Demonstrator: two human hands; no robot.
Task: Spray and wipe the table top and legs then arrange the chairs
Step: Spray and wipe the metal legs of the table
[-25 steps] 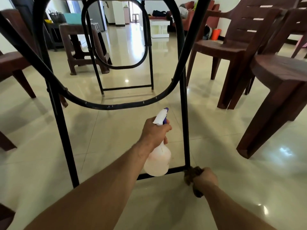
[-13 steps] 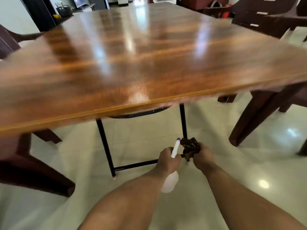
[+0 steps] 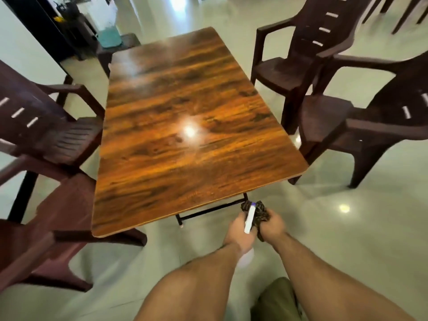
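Observation:
The glossy wood-grain table top (image 3: 185, 126) fills the middle of the view, and part of its black metal leg frame (image 3: 208, 210) shows under the near edge. My left hand (image 3: 238, 232) grips a white spray bottle (image 3: 249, 220) with a purple nozzle, its body mostly hidden below the hand. My right hand (image 3: 273, 225) holds a dark crumpled cloth (image 3: 260, 213) right beside the bottle. Both hands are close together, just in front of the table's near right corner.
Dark brown plastic chairs stand around the table: two on the right (image 3: 301, 66) (image 3: 370, 126) and two on the left (image 3: 46, 126) (image 3: 41, 239). A low stool with a teal item (image 3: 111, 40) stands beyond the far end. The floor is glossy pale tile.
The view has risen from under the table to above it. My right hand with the cloth has left the bottom of the leg and come up beside the bottle in my left hand.

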